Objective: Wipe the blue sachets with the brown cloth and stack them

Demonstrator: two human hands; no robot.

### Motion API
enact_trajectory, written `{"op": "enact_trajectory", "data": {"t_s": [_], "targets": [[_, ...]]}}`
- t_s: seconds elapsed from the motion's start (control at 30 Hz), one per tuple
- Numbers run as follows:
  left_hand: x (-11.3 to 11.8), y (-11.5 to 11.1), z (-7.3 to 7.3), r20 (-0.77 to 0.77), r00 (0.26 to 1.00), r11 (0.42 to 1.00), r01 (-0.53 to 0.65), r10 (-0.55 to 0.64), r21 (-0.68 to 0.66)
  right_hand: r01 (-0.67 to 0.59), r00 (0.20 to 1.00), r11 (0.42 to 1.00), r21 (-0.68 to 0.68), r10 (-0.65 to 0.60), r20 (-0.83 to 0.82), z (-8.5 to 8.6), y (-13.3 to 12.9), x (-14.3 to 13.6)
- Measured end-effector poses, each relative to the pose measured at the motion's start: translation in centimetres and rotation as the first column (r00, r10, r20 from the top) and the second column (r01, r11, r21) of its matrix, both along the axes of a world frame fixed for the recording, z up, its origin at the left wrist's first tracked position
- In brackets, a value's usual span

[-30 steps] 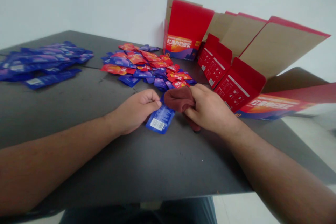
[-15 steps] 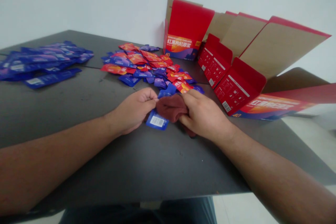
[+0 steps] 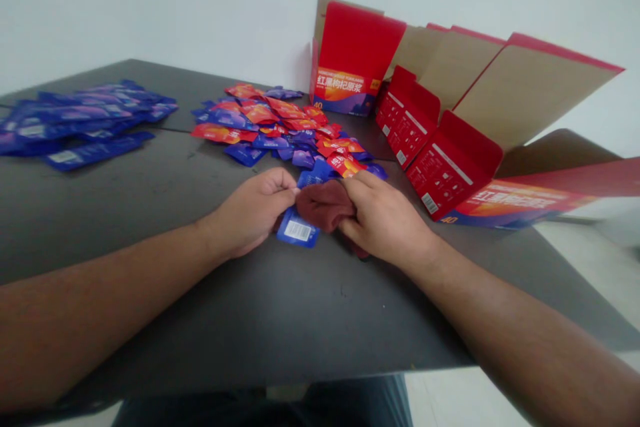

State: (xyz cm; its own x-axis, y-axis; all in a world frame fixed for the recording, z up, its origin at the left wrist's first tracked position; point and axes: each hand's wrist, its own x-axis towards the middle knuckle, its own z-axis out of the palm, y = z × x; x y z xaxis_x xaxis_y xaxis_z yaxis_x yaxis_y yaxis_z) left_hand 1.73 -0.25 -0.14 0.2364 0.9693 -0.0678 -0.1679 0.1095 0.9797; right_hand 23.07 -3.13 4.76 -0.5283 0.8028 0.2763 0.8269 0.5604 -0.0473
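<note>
So I'd call this the wiping step: the cloth (image 3: 325, 205) lies across the middle of a blue sachet (image 3: 298, 232), covering a good bit of it. The sachet is over the near half of the table (image 3: 225, 327), between the two hands and just this side of the mixed red and blue pile (image 3: 280, 121). Can't tell if it's flat on the surface or lifted a touch, or if its far end actually meets the pile. Left hand (image 3: 257, 210) has thumb and forefinger squeezed together at the sachet's left edge, pinching it there as far as I can see, though the exact contact is tiny. Right hand (image 3: 387, 213) has the cloth bunched between thumb and fingers, fingertips mostly hidden. IMO the next move calls for a firm pinch on that edge while the cloth works along the length, since a thin packet like that could slide or buckle under a sideways rub. As for which way it points: barcode end toward the person, other end off toward the pile, long axis running mostly away from the body with a slight lean to the right. Blue stack (image 3: 93, 117) is well off to the left, open boxes (image 3: 447, 163) to the right.
</note>
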Motion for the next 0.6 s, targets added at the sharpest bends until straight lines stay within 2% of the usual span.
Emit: {"op": "enact_trajectory", "data": {"t_s": [0.07,0.17,0.23,0.3,0.37,0.43,0.5,0.6], "targets": [[0.1,0.0,0.1,-0.007,1.000,1.000,-0.015,0.015,-0.011,-0.018,1.000,1.000,-0.012,0.018,-0.005,-0.1,0.0,-0.1],[0.0,-0.1,0.4,-0.061,0.998,0.999,-0.018,0.020,0.029,-0.198,0.979,0.976,-0.090,0.201,0.030,-0.3,-0.6,-0.6],[-0.1,-0.2,0.4,-0.092,0.996,0.998,-0.005,0.010,0.058,-0.268,0.960,0.956,-0.121,0.276,0.051,-0.3,-0.8,-0.7],[-0.2,-0.2,0.3,-0.088,0.996,0.998,0.007,-0.002,0.055,-0.199,0.978,0.976,-0.091,0.204,0.043,-0.2,-0.5,-0.4],[-0.2,-0.1,0.1,-0.076,0.997,1.000,0.009,-0.007,0.030,-0.042,0.999,0.999,-0.024,0.042,0.005,-0.1,0.2,0.1],[-0.1,-0.1,0.0,-0.070,0.998,1.000,0.005,-0.005,0.003,0.055,0.998,0.998,0.020,-0.055,-0.036,-0.1,0.8,0.5],[0.0,-0.1,0.1,-0.066,0.998,1.000,-0.007,0.006,-0.004,0.054,0.997,0.998,0.011,-0.053,-0.053,-0.2,0.9,0.5],[0.0,-0.2,0.3,-0.064,0.998,1.000,-0.014,0.015,0.018,-0.130,0.991,0.988,-0.084,0.129,-0.018,-0.3,0.0,-0.2]]}}
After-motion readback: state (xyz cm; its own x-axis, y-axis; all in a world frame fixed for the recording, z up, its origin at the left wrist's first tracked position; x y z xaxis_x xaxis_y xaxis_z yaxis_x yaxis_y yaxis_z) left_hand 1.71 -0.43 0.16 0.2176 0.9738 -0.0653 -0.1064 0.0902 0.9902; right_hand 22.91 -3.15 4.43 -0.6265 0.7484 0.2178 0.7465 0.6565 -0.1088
